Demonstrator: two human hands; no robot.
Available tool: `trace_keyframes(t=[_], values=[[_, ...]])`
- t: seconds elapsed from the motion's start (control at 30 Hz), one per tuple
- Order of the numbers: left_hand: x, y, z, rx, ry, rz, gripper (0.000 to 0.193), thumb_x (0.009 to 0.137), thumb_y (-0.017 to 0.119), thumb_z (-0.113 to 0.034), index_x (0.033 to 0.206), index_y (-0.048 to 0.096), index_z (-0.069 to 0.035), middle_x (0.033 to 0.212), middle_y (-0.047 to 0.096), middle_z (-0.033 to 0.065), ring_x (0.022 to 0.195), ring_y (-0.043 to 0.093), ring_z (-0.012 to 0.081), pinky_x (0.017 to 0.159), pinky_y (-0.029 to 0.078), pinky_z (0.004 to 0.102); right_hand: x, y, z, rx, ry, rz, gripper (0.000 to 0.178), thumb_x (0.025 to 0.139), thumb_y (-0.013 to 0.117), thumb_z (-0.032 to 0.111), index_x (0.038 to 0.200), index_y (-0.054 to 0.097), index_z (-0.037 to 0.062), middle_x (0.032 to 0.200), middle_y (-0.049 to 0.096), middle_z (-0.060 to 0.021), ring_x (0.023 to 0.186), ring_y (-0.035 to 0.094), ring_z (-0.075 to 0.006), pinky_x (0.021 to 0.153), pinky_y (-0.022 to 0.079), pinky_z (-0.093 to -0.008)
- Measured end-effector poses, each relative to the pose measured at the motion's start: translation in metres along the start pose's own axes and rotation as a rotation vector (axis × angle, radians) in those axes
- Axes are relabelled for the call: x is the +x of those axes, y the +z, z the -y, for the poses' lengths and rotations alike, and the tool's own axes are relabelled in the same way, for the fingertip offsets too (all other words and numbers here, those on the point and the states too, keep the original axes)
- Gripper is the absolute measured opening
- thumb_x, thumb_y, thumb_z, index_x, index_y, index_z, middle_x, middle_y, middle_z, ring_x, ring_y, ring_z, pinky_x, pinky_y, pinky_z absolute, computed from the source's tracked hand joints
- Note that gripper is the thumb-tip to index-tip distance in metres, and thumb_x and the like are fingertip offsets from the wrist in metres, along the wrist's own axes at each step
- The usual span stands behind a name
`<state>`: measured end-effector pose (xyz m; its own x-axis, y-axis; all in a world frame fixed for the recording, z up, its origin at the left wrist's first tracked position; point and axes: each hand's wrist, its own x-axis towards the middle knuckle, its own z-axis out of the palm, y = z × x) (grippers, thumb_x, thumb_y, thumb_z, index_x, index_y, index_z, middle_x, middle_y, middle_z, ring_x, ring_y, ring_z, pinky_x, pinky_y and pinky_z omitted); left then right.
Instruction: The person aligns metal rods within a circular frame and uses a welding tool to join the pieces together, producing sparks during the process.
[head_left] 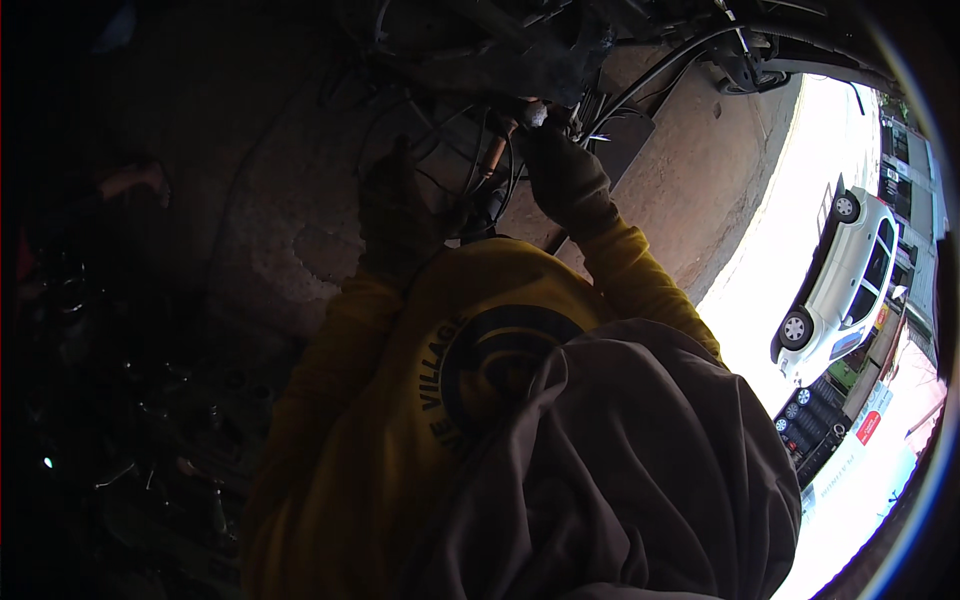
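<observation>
My left hand [400, 212], in a dark work glove, is raised over the floor beside several loose black cables [432, 128]. Its thumb stands apart from the fingers, and I see nothing in it, though the shade is deep. In a matching glove, my right hand [570, 182] reaches up to the underside of a dark machine or vehicle part [540, 60]. Its fingertips are lost among metal parts and wires. Close to them are a pale, rounded metal piece [536, 114] and an orange-brown rod or handle [495, 155], tilted between the two hands.
Dark clutter with small shiny parts [150, 400] fills the lower left. Another person's bare limb [135, 180] shows dimly at far left. A thick black hose [650, 72] arches right of the machine. Outside on the bright street stands a white car [840, 280].
</observation>
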<state>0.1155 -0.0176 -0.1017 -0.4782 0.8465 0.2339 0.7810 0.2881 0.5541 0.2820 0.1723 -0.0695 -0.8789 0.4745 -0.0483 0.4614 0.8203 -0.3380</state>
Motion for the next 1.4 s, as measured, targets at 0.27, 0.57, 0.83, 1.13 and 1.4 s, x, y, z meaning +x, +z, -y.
trace_keyframes(t=[0.27, 0.57, 0.83, 1.13, 1.4], values=[[0.082, 0.071, -0.052, 0.012, -0.011, -0.007, 0.101, 0.074, 0.078, -0.052, 0.148, 0.036, 0.004, 0.148, 0.044, 0.0252, 0.126, 0.051, 0.0423, 0.102, 0.042, 0.0530, 0.036, -0.039, -0.109, 0.148, -0.038, -0.223, 0.027, 0.091, 0.064, 0.017, 0.117, 0.059, 0.0108, 0.100, 0.067, -0.0108, 0.087, 0.070, -0.0296, 0.063, 0.056, -0.0410], [0.143, 0.113, -0.083, 0.072, -0.019, 0.086, 0.099, 0.075, 0.076, -0.055, 0.145, 0.039, 0.004, 0.146, 0.045, 0.0254, 0.121, 0.053, 0.0428, 0.099, 0.043, 0.0535, 0.056, -0.053, -0.190, 0.019, -0.075, -0.215, 0.029, 0.088, 0.062, 0.012, 0.117, 0.062, 0.0106, 0.096, 0.064, -0.0079, 0.084, 0.070, -0.0279, 0.062, 0.056, -0.0403], [0.146, 0.114, -0.091, 0.005, 0.043, 0.015, 0.096, 0.076, 0.077, -0.054, 0.143, 0.041, 0.004, 0.149, 0.044, 0.0259, 0.127, 0.051, 0.0433, 0.101, 0.043, 0.0545, 0.064, -0.078, -0.193, 0.024, -0.130, -0.198, 0.031, 0.089, 0.062, 0.006, 0.120, 0.064, 0.0066, 0.118, 0.065, -0.0120, 0.106, 0.068, -0.0289, 0.081, 0.058, -0.0350], [0.208, 0.154, -0.150, 0.067, 0.030, 0.071, 0.101, 0.071, 0.081, -0.052, 0.145, 0.039, 0.002, 0.142, 0.050, 0.0239, 0.127, 0.051, 0.0410, 0.104, 0.042, 0.0521, 0.157, -0.142, -0.374, -0.042, 0.280, -0.286, 0.036, 0.087, 0.066, 0.010, 0.122, 0.062, 0.0047, 0.118, 0.066, -0.0137, 0.105, 0.068, -0.0300, 0.082, 0.058, -0.0374], [0.250, 0.194, -0.160, 0.057, 0.164, 0.059, 0.069, 0.072, 0.079, -0.048, 0.127, 0.064, -0.008, 0.137, 0.054, 0.0225, 0.125, 0.052, 0.0407, 0.106, 0.042, 0.0518, 0.266, -0.130, -0.484, 0.166, 0.186, -0.099, 0.040, 0.090, 0.061, 0.024, 0.128, 0.064, 0.0119, 0.125, 0.066, -0.0156, 0.115, 0.065, -0.0335, 0.099, 0.052, -0.0425]])
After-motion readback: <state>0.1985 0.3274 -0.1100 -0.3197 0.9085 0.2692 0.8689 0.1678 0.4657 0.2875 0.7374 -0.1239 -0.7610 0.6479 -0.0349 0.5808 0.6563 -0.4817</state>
